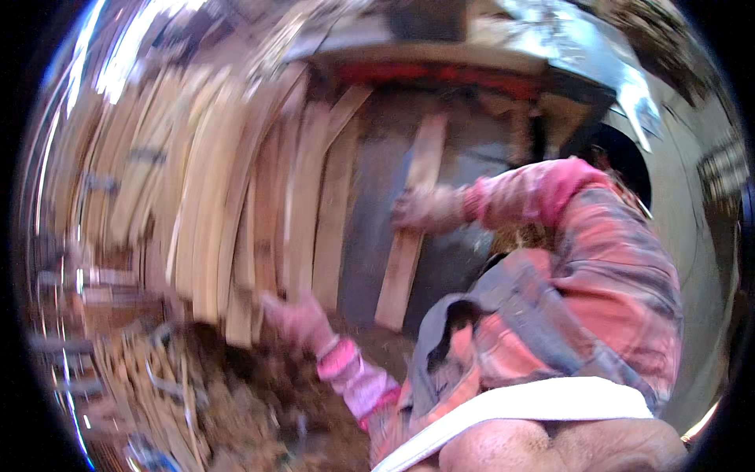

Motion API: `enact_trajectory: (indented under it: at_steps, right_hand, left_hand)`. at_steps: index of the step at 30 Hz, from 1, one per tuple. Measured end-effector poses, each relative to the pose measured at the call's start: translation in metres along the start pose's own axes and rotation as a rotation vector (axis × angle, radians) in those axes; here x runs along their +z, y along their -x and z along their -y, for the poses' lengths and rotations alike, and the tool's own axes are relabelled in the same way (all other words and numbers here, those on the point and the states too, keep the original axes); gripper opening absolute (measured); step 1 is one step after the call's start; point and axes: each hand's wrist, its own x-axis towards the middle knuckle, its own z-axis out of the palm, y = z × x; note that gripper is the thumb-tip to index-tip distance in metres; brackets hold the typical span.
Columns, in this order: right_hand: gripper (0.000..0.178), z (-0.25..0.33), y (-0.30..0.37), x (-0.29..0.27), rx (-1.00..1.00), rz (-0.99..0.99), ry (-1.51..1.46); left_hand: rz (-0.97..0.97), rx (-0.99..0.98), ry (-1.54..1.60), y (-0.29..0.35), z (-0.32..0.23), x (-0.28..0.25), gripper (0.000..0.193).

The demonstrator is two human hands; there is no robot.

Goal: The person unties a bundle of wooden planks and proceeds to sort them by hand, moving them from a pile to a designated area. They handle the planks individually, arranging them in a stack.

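Note:
My right hand (429, 208) is closed over the middle of a narrow wooden board (401, 275), its fingers curled across the wood. This board lies aslant over a dark flat surface (456, 275). Lower and to the left, my left hand (303, 321) has its fingers apart, close to the near ends of a row of wooden boards (291, 212). Blur hides whether its fingertips touch the wood. At the row's right end, one board (334, 212) rests on the edge of the dark surface.
A long stack of boards (141, 173) stretches to the far left. Below it lie thin wood scraps (149, 385) and brown debris (244, 401). Along the back of the dark surface runs a red-edged bar (440, 75). Shiny sheeting (582, 39) lies at the back right.

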Motion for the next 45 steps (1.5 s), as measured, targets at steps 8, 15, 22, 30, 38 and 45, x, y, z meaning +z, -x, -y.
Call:
enact_trajectory:
  at_steps: [8,15,22,30,38,45]
  right_hand:
    - [0.032,0.050,-0.041,0.070,0.225,-0.215,-0.163]
    - [0.014,-0.031,-0.060,0.130,0.686,-0.617,-0.085]
    - [0.018,-0.139,0.003,0.112,0.468,-0.847,-0.197]
    - [0.028,-0.209,0.025,0.112,0.351,-0.556,-0.314]
    - [0.014,-0.191,0.035,0.055,0.434,-0.553,-0.136]
    - [0.031,-0.031,0.012,0.000,0.118,-0.374,-0.264]
  left_hand:
    - [0.004,-0.382,0.017,0.009,0.043,0.055,0.071]
    - [0.280,-0.215,-0.396,0.015,-0.039,0.008,0.072]
    - [0.307,-0.120,-0.434,0.043,-0.013,0.025,0.078]
    - [0.355,-0.233,-0.355,0.045,-0.067,0.003,0.064]
    - [0.416,-0.322,0.394,0.121,-0.068,-0.011,0.060]
    - [0.580,-0.075,0.151,0.159,-0.114,0.023,0.068]
